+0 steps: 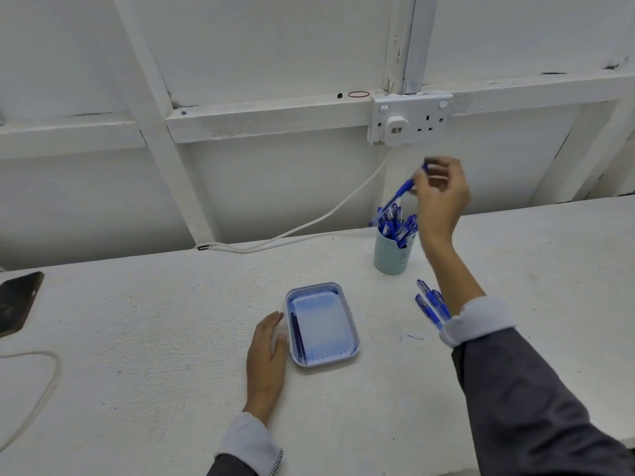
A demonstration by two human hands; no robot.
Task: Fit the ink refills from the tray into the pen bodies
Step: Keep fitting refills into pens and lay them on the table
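Observation:
A pale blue tray [347, 321] lies on the white table, with a few dark ink refills [298, 334] along its left wall. My left hand [267, 355] rests flat on the table, fingers touching the tray's left side. My right hand [441, 197] is raised above a light green cup [391, 254] full of blue pens and pinches the upper end of one blue pen [398, 195], whose lower end points down over the cup. A few more blue pens [429, 304] lie on the table beside my right forearm.
A black phone [17, 302] lies at the table's left edge. A white cable [309, 225] runs from the wall socket [409, 118] down to the table's back edge. Another cable [41, 386] loops at the near left.

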